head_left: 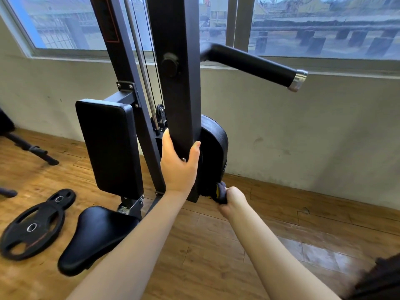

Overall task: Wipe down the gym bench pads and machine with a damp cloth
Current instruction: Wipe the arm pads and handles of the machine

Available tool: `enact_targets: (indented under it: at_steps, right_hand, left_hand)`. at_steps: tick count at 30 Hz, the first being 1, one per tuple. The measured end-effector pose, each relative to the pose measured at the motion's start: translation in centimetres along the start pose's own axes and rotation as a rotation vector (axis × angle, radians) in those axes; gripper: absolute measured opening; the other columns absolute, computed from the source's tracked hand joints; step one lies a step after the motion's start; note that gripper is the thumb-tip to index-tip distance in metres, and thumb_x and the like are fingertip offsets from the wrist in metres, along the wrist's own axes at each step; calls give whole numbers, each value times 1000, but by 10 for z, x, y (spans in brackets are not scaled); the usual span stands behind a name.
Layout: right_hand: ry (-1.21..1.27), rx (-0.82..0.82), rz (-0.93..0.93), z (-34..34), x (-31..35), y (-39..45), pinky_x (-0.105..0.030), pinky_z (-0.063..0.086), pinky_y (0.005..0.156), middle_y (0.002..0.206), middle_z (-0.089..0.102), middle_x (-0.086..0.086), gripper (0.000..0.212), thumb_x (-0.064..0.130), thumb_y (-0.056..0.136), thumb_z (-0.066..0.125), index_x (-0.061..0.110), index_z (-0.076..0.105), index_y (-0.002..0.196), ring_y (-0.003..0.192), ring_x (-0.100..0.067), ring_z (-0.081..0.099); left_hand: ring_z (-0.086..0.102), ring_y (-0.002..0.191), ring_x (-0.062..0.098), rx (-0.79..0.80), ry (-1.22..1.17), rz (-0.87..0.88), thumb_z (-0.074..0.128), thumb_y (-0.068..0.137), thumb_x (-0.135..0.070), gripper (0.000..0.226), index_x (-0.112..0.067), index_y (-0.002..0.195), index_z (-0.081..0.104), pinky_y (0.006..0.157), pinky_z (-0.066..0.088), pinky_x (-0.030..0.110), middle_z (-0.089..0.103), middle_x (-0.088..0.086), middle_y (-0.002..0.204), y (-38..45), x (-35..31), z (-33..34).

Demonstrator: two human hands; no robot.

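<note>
The machine's black upright arm point(177, 87) swings free near the window wall, and the left hand point(178, 167) wraps it, thumb on one face, fingers curled round the other. If that hold slackens, the arm could swing and knock the wrist. Behind it, the round pad point(215, 144) is touched low down by the dark cloth point(219, 192), bunched in the closed right hand point(232, 202). So wadded, it may skip parts of the pad. On the floor, the weight plates point(32, 226) beside the seat point(95, 234) are a trip risk.
</note>
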State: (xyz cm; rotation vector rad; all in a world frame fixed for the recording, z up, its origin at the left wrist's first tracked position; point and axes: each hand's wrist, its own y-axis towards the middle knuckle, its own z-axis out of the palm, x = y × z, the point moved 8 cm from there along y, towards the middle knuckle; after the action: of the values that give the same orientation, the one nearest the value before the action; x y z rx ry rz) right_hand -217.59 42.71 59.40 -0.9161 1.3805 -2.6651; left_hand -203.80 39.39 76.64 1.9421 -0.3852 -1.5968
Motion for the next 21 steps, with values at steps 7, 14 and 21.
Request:
enact_targets:
  at_steps: [7, 14, 21]
  right_hand:
    - [-332, 161, -823, 28, 87, -69, -25, 53, 83, 105, 65, 0, 32, -4, 91, 48, 10, 65, 115, 95, -13, 63]
    - [-853, 72, -1162, 20, 71, -49, -2, 37, 70, 93, 57, -3, 26, -7, 89, 49, 0, 67, 106, 91, -20, 57]
    - [-634, 105, -1407, 46, 114, -110, -4, 36, 92, 113, 56, 3, 31, -4, 91, 52, 4, 61, 119, 108, -8, 52]
  left_hand:
    - [53, 100, -11, -13, 14, 18, 65, 86, -24, 50, -9, 129, 45, 79, 49, 9, 49, -22, 107, 7, 7, 1]
    - [56, 99, -2, -10, 15, 22, 62, 84, -34, 55, -7, 128, 45, 76, 48, 9, 55, -9, 109, 11, 10, -1]
    - [52, 99, -12, -13, 34, 15, 67, 86, -19, 51, -9, 130, 43, 77, 47, 5, 47, -27, 107, 10, 9, -1]
